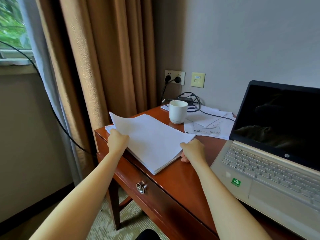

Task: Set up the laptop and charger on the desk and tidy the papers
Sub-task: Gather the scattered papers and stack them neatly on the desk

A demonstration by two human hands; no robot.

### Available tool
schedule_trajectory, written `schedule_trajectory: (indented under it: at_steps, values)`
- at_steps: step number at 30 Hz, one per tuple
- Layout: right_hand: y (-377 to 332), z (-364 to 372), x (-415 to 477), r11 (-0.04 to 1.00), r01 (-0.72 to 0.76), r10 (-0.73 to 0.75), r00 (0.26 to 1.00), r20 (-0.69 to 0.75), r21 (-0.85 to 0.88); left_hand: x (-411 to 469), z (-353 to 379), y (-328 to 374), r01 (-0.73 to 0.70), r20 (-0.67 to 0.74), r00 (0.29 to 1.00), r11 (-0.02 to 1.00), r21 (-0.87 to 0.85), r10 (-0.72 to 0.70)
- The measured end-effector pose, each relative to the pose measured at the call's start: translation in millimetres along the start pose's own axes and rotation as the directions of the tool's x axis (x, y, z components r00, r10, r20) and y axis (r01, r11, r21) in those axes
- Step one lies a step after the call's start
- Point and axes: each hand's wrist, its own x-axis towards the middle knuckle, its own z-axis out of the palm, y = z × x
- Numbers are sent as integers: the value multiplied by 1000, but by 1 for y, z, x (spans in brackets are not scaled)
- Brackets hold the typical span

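A stack of white papers [150,141] lies at the left end of the wooden desk [187,181]. My left hand [117,140] grips the stack's left edge, where the top sheets curl upward. My right hand [193,149] grips its right corner. An open silver laptop [270,153] with a dark screen stands at the right. The black charger brick [186,98] rests at the back by the wall, its cable running to the laptop and its plug in the wall socket [174,77]. More printed sheets [207,125] lie spread behind the stack.
A white mug [178,112] stands on the desk just behind the paper stack. Brown curtains [107,58] hang left of the desk beside a window. A drawer with a metal ring pull [141,187] faces me. A black cable [52,104] hangs across the left.
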Motion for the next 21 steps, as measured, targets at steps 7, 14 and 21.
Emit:
schedule_trajectory:
  at_steps: [7, 14, 21]
  values:
    - [3, -3, 1, 998, 20, -20, 1000, -11, -65, -14, 4, 11, -31, 21, 999, 977, 210, 27]
    - [1, -8, 8, 937, 76, -93, 995, -34, -341, -13, 11, 15, -201, -100, 954, 850, 487, 282]
    - [-3, -29, 18, 931, 142, -171, 984, -58, -336, -17, 48, 65, -464, 235, 885, 798, 384, 402]
